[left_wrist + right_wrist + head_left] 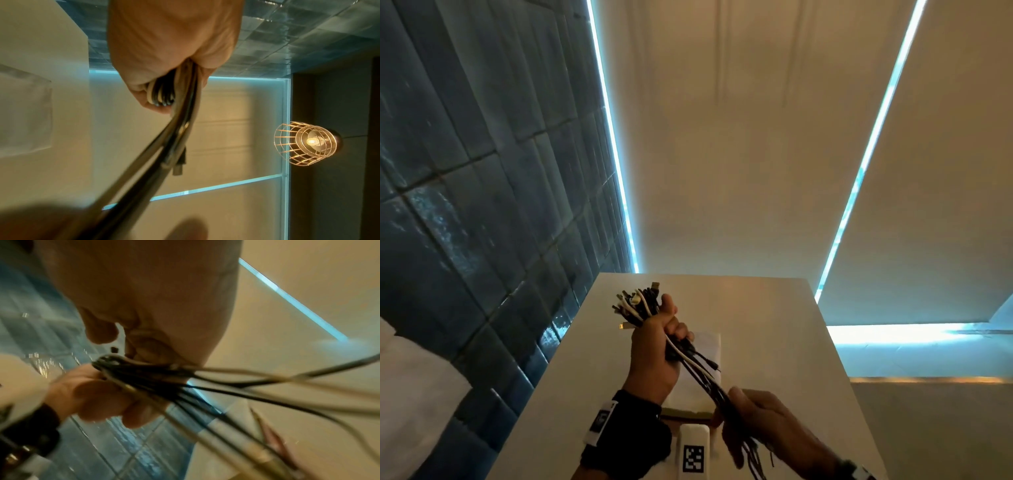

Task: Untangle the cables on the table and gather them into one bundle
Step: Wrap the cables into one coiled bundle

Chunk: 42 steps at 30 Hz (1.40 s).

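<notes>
A bundle of black and white cables [697,365] is held up over the white table [767,308]. My left hand [661,342] grips it near the top, and the connector ends [635,303] fan out above the fist. The cables slant down to the right into my right hand [743,416], whose fingers curl round the lower strands; loose tails hang below it. The left wrist view shows the left hand [164,65] wrapped round the cables [163,95]. In the blurred right wrist view, the right hand [152,347] meets the cables [164,378] beside the left hand [90,394].
A white cloth or sheet [709,346] lies on the table under the hands. A white block with a black square marker [693,454] stands at the near edge. Dark tiled wall [482,205] runs along the left. A wire-caged lamp [306,142] hangs nearby.
</notes>
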### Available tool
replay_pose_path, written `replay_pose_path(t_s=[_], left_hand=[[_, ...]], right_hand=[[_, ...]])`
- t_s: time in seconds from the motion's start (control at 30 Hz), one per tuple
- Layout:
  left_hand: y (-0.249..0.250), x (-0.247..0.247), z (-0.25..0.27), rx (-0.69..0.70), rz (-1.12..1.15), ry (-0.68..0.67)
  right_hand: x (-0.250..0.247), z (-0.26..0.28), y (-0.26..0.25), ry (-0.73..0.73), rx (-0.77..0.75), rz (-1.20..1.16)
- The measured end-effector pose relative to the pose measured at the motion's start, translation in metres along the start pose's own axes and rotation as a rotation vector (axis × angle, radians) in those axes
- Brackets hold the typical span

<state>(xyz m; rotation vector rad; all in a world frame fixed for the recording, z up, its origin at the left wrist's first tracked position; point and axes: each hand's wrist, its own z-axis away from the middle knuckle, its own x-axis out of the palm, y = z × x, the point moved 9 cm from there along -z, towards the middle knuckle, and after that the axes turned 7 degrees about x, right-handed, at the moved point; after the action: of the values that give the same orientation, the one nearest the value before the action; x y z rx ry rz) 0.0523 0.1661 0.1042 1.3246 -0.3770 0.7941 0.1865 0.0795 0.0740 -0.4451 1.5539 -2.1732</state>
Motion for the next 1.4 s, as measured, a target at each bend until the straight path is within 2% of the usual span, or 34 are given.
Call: replay_pose_path(t_s=[0.1,0.33,0.43,0.53,0.7,0.87,1.07,1.2,1.4], left_hand=[[-0.004,0.002,0.001,-0.005,0.036,-0.034],[0.007,-0.007,0.004,-0.015,0.097,-0.041],[0.007,-0.013,0.005,-0.046,0.098,-0.036],[0.001,-0.013,0.009,-0.135,0.106,-0.08],[-0.022,0.002,0.037,-0.319,-0.06,-0.335],[-0.024,0.023,0.061,-0.239,-0.31,-0.546],[-0.025,0.031,0.069,-0.183,-0.471,-0.67],[-0.022,0.036,0.074,-0.134,-0.685,-0.792],[-0.019,0.031,0.071,-0.153,-0.755,-0.78]], right_hand=[[0.009,-0.01,0.0,-0.006,0.043,-0.188],[0.0,-0.01,0.027,-0.059,0.096,-0.271],[-0.007,-0.004,0.031,-0.101,0.13,-0.124],[-0.034,0.004,0.031,-0.012,0.146,0.088],[-0.074,0.012,-0.009,0.066,0.123,0.337],[-0.081,0.019,-0.08,0.139,-0.057,0.558],[-0.069,0.017,-0.144,0.235,-0.293,0.741],[-0.052,0.011,-0.159,0.194,-0.412,0.842],[-0.048,0.003,-0.16,0.176,-0.431,0.82]])
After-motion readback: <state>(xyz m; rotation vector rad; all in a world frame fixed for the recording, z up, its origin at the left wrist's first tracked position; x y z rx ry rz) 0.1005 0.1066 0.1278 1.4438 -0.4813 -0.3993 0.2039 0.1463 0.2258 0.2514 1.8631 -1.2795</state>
